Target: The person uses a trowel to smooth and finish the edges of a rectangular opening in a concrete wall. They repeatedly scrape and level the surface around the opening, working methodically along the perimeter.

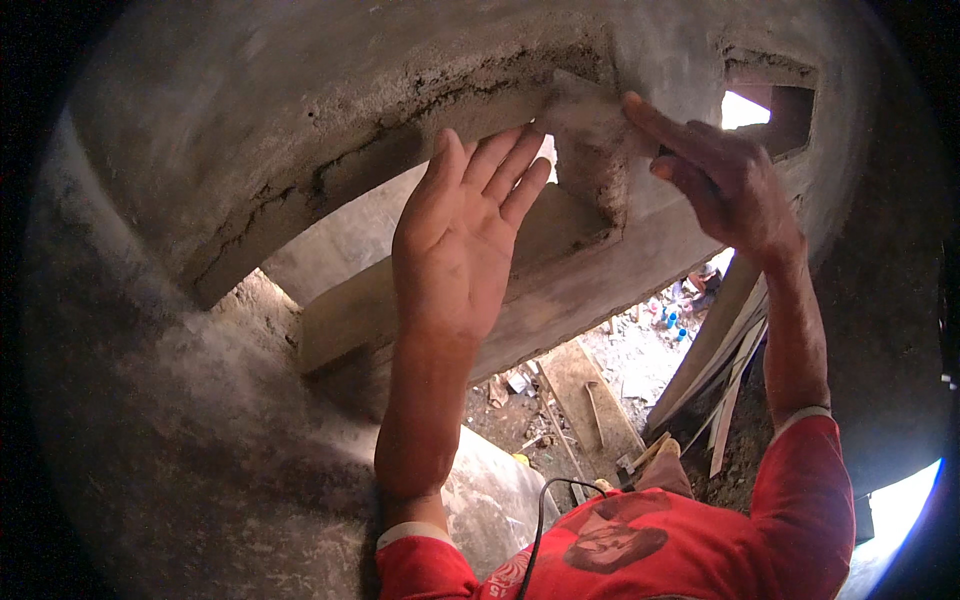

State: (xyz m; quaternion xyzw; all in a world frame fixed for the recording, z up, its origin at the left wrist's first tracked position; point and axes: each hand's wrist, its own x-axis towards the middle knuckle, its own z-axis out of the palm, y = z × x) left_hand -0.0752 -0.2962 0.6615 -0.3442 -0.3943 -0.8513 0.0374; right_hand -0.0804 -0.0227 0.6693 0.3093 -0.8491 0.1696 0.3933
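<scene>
My left hand is raised with its palm toward me and its fingers stretched out, holding nothing. It stands in front of a long rectangular opening in a grey cement wall, its fingertips near the opening's upper right corner. To the right of that corner, my right hand is closed, index finger pointing left along the wall. A blurred grey flat blade, seemingly a trowel, reaches from it over the rough edge of the opening; the handle is hidden in the hand.
A smaller square opening is at the upper right. Below the wall, a wooden board lies among rubble, and long strips lean at the right. Small blue things are on the bright ground. A black cable crosses my red shirt.
</scene>
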